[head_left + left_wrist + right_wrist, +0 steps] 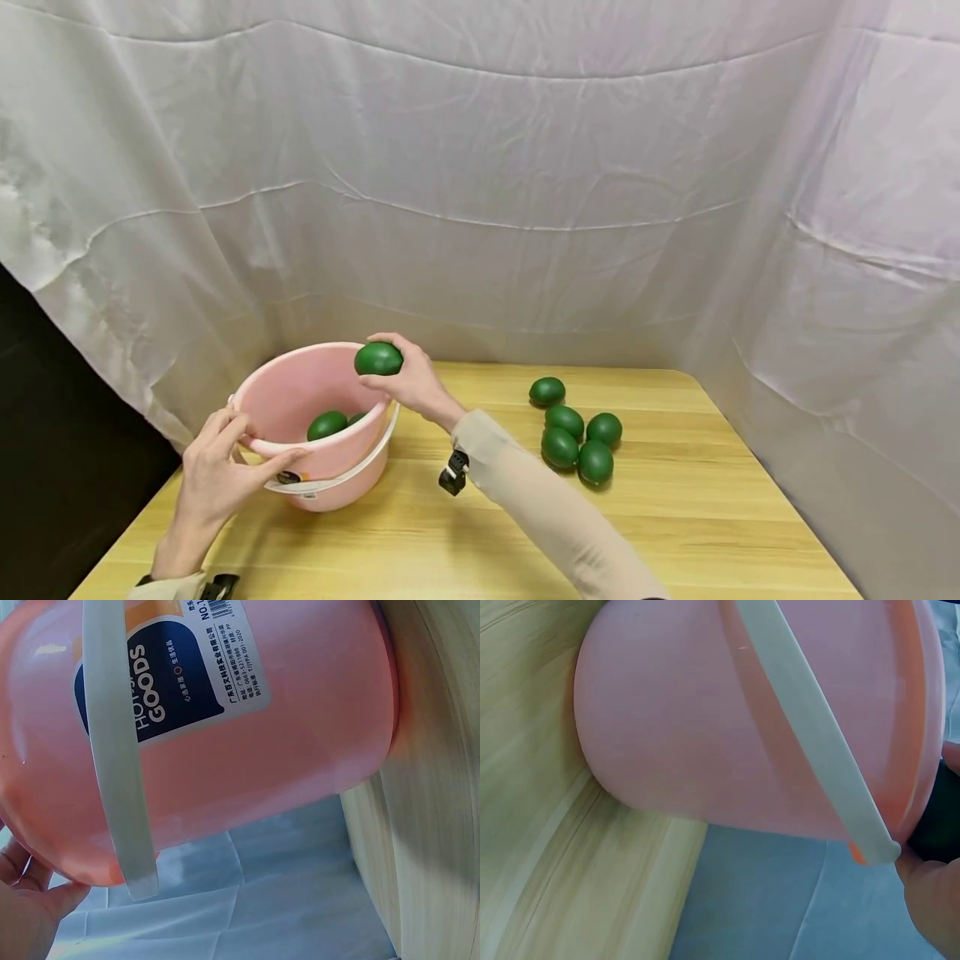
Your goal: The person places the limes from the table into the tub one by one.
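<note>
A pink bucket with a white handle stands at the left of the table. My left hand grips its rim at the near left, the thumb lying along the outside. In my right hand, a dark green lime-shaped fruit is pinched between thumb and fingers over the bucket's far right rim. The right wrist view shows this hand right at the rim, with the fruit partly cut off by the frame. Inside the bucket lie a green fruit and part of another.
Several more green fruits lie grouped on the wooden table, right of the bucket. Grey-white cloth hangs behind the table and along its right side. A black surface is at the far left.
</note>
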A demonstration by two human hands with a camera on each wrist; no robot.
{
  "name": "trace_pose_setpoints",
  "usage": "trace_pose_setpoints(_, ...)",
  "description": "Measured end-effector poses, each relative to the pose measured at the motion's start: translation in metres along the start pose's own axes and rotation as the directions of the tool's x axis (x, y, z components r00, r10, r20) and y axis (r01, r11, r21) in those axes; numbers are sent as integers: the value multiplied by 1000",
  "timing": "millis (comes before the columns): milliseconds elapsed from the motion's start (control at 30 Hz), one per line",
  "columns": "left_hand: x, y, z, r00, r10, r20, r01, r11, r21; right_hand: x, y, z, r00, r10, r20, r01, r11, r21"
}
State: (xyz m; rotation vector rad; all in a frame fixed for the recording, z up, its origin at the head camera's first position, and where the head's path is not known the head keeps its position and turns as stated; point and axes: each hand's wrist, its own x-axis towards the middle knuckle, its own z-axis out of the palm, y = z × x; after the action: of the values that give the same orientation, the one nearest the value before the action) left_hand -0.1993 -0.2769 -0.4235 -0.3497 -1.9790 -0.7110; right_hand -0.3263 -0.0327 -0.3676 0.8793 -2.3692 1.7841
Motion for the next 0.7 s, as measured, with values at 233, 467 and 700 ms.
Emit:
trace_pose_setpoints(233,1,0,0,1000,-10,18,9,1000,18,1,-4,6,1000,-21,-4,20,999,-50)
trace_pose_setpoints(467,1,0,0,1000,-9,5,9,1000,11,2,-10,12,1000,-18,-7,17,991,-129)
trace_pose_setpoints(700,1,0,0,1000,-16,11,16,1000,-7,5,-13,18,999,-46,-7,43,979,-198)
